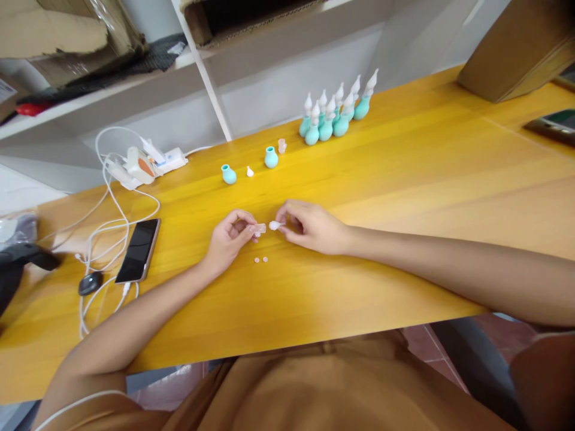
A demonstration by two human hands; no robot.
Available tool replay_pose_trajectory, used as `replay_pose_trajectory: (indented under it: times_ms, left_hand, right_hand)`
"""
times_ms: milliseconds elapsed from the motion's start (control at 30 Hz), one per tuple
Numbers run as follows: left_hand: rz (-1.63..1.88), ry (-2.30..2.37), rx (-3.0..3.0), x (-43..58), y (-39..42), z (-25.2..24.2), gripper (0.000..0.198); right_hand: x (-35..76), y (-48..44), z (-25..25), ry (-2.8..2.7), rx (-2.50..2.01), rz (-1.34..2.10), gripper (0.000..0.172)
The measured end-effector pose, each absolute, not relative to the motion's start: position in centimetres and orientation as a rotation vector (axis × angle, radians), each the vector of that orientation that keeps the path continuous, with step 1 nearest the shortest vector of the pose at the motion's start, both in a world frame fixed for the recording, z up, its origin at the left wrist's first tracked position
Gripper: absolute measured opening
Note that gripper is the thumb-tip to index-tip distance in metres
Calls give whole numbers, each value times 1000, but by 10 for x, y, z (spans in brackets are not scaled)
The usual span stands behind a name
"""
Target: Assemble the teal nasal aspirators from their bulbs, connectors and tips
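Between its fingertips my left hand [232, 236] pinches a small clear plastic connector [260, 228]. Just to the right, my right hand [312, 227] grips a white nozzle tip [274, 225] by its narrow end, its wide end facing the connector with a small gap between. Two tiny pale discs [261, 260] lie on the table below my hands. Beyond them stand two turquoise bulbs, a left bulb [229, 175] and a right bulb [271, 158], with open tops. A white nozzle tip [250, 172] sits between these bulbs, and another clear connector [282, 146] stands beside the right one.
Several assembled turquoise bulbs with white tips [332, 120] stand at the back. On the left lie a phone [139, 250], a black mouse [90, 283], white cables and a power strip [173, 160]. A cardboard box [512, 54] occupies the back right; another phone [554, 127] lies near it.
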State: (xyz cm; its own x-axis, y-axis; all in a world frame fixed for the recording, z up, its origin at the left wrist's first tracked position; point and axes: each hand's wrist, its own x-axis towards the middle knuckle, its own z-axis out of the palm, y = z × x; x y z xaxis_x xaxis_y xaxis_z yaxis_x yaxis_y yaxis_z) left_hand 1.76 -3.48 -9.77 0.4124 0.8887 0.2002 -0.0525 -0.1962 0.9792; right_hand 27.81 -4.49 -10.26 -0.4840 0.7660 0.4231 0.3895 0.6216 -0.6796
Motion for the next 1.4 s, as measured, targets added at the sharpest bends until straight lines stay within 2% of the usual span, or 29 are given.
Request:
replay_pose_trajectory:
  times_ms: [200,433,967,1400]
  left_hand:
    - [999,746,1532,19,-35,-98,29]
    - [886,779,1498,20,-38,-96,31]
    - [849,819,1619,21,-43,-84,21]
    - [921,900,1483,22,-47,-86,21]
  right_hand:
    - [279,-44,-101,-2014,-812,803,14]
    - [280,-45,-101,-2120,-696,689,8]
    - [282,-48,-104,-2180,-607,538,4]
    - [274,-60,-105,-2145,-609,312,10]
